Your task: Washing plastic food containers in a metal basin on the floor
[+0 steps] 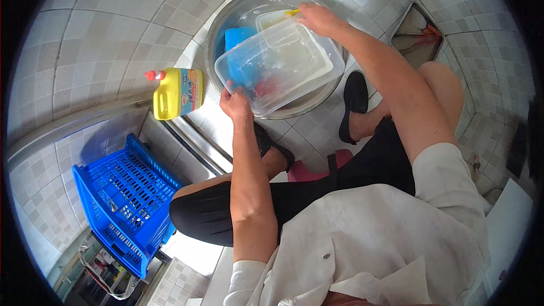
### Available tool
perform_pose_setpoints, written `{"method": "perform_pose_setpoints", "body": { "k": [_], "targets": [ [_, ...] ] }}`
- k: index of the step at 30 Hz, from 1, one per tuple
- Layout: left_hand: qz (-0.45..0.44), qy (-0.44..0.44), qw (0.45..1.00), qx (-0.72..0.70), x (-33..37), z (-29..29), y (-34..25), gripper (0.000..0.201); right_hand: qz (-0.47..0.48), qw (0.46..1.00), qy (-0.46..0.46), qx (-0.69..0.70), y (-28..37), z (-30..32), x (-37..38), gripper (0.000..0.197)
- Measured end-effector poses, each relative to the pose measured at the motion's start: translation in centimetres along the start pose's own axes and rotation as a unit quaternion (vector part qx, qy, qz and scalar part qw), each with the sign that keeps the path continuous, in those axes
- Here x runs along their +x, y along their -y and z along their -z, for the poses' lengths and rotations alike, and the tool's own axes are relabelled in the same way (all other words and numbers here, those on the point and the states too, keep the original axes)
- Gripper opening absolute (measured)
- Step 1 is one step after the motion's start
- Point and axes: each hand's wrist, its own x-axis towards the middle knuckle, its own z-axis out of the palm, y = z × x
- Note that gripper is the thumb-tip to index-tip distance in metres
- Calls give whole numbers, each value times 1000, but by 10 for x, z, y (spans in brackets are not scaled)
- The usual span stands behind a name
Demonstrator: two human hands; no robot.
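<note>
A clear, rectangular plastic container (277, 71) is held tilted over a wide metal basin (213, 59). My left hand (236, 103) is closed on its near left corner. At the far right corner, my right hand (320, 20) has its fingers closed round the rim. Beside those fingertips shows a small yellow thing (292, 12), whose kind I cannot make out. Inside the basin lie a blue plastic piece (238, 36) and a pale container (266, 20), both partly covered by the clear one. Something red (267, 86) shows blurred through the clear plastic.
A yellow jug-shaped bottle (177, 93) with a red cap stands left of the basin. Further left is a blue slatted crate (130, 192). My feet in black shoes (355, 99) are close to the basin, and a pink stool (309, 171) is under me. Tiled walls surround the floor.
</note>
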Motion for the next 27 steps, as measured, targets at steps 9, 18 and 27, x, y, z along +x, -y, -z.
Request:
{"method": "perform_pose_setpoints", "body": {
  "k": [9, 18, 27],
  "targets": [
    [34, -83, 996, -15, 2, 1, 8, 22, -226, 971, 31, 67, 12, -4, -26, 44],
    [-32, -97, 993, -62, -32, -43, 34, 31, -372, 764, -97, 518, 81, -53, -66, 41],
    [-4, 27, 1000, 2, -50, -35, 46, 50, -330, 898, -22, 289, 138, -75, -115, 45]
  ]
}}
